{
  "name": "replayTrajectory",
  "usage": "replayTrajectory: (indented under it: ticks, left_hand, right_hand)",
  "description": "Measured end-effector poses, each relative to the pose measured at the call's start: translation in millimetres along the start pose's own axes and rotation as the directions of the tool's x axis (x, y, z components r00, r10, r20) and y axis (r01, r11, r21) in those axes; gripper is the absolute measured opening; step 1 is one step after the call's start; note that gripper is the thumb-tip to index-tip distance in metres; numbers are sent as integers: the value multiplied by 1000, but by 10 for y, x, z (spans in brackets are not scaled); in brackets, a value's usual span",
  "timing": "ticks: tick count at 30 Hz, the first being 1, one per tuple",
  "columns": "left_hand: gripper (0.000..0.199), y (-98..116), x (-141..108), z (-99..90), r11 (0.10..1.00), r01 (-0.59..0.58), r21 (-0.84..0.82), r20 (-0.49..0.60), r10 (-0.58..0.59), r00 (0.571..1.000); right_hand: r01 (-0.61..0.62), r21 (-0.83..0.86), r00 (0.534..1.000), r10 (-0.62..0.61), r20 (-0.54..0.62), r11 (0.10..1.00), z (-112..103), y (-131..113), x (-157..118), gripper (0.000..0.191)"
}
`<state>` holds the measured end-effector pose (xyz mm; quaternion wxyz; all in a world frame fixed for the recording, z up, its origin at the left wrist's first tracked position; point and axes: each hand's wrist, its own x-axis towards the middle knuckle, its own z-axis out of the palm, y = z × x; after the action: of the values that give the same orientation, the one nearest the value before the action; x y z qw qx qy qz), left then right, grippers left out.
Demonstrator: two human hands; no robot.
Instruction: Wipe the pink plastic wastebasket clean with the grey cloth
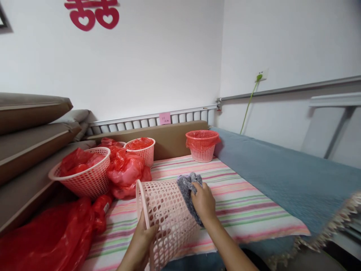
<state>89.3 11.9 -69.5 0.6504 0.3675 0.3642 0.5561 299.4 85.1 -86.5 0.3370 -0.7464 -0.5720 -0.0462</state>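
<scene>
A pale pink perforated plastic basket (166, 210) lies tilted on its side, its open rim facing left and its base to the right. My left hand (142, 237) grips the rim, with the thumb on the outer wall and the other fingers hidden inside. In my right hand (203, 201) is a bunched grey cloth (186, 192), pressed against the basket near its base. A striped cloth (239, 203) in pink, green and white is spread beneath the basket.
Beyond stands a basket lined with a red bag (202, 145). At left are bag-filled baskets (96, 180), a red plastic bag (56, 233) and stacked cushions (34, 139). A blue cover (276, 165) lies right, below a green cord (249, 103). A radiator (126, 126) lines the back wall.
</scene>
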Motion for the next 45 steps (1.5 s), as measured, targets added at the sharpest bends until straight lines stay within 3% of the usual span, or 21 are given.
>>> replayTrajectory:
  ticks: [3, 7, 11, 14, 18, 20, 23, 26, 28, 30, 34, 36, 41, 45]
  left_hand:
    - [94, -117, -35, -8, 1000, -12, -5, -22, 11, 1000]
    - [88, -194, -58, -28, 995, -59, 77, -54, 63, 997]
    - [84, -225, -59, -95, 984, -137, 112, -75, 145, 987]
    - [83, -236, -57, -119, 983, -118, 143, -55, 127, 990]
    - [93, -228, -80, -107, 994, -59, 96, -22, 62, 998]
    - [98, -227, -103, -113, 999, -37, 36, 13, 37, 999]
    - [97, -257, -135, -153, 999, 4, 52, 79, -8, 997]
    - [101, -287, -147, -194, 996, 18, 88, 90, -26, 996]
    - [106, -247, -137, -191, 996, 18, 89, 74, -25, 997]
    - [105, -130, -105, -153, 996, 21, 86, 57, -25, 998]
    - [83, 187, 1, -39, 997, -22, 78, 79, 16, 997]
    - [80, 248, 44, -23, 998, -11, 60, 90, 6, 996]
    - [80, 41, 38, -73, 1000, 31, -3, 68, -31, 997]
    - [84, -124, -11, -44, 1000, -27, -16, 27, 27, 999]
  right_hand:
    - [89, 186, 996, -91, 0, 979, -77, -328, -189, 30]
    - [216, 473, 968, -250, 9, 854, -202, -913, -496, 33]
    - [302, 577, 932, -362, -11, 759, -261, -1211, -657, 35]
    - [345, 514, 916, -402, -2, 785, -232, -1173, -635, 38]
    - [360, 349, 921, -390, 17, 865, -142, -849, -414, 40]
    - [299, 240, 949, -313, 23, 924, -94, -573, -243, 38]
    - [113, 57, 993, -114, 16, 992, -45, -101, -7, 33]
    - [-29, -41, 1000, 30, 4, 999, -29, 250, 83, 30]
    - [-50, -44, 999, 49, -6, 998, -26, 351, 58, 30]
    - [-40, -31, 999, 40, -18, 999, -20, 365, 6, 30]
    - [-14, -16, 999, 14, -36, 1000, -11, 331, -46, 31]
    - [-23, -14, 999, 22, -35, 1000, -16, 333, -39, 31]
    - [-45, 82, 999, 45, -6, 996, -61, 145, -96, 30]
    - [111, 333, 993, -121, 9, 936, -127, -455, -334, 32]
